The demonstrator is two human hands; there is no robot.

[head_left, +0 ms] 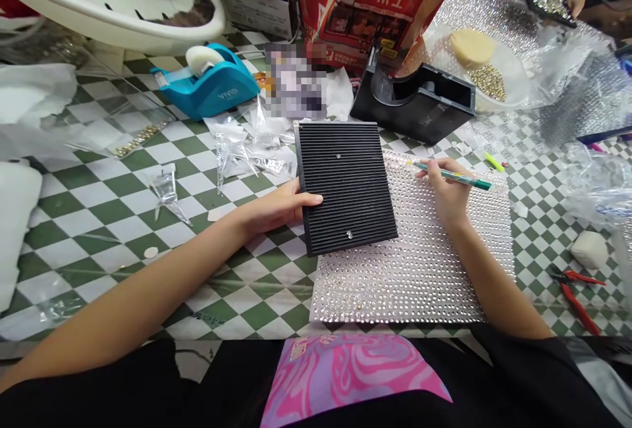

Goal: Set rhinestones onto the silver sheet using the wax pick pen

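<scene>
A square black ribbed plastic tray (345,184) lies partly over a sheet of silver rhinestones (415,276) on a green-and-white checked tablecloth (108,217). My left hand (281,207) clasps the tray's left edge. My right hand (447,191) pinches a slim green pencil-shaped tool (474,184) just above the rhinestones.

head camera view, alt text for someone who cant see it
A person's left hand steadies a black ridged tray while the right hand holds a green pen over a sheet of rhinestones, on a green-checked tablecloth with a blue tape dispenser.
</scene>
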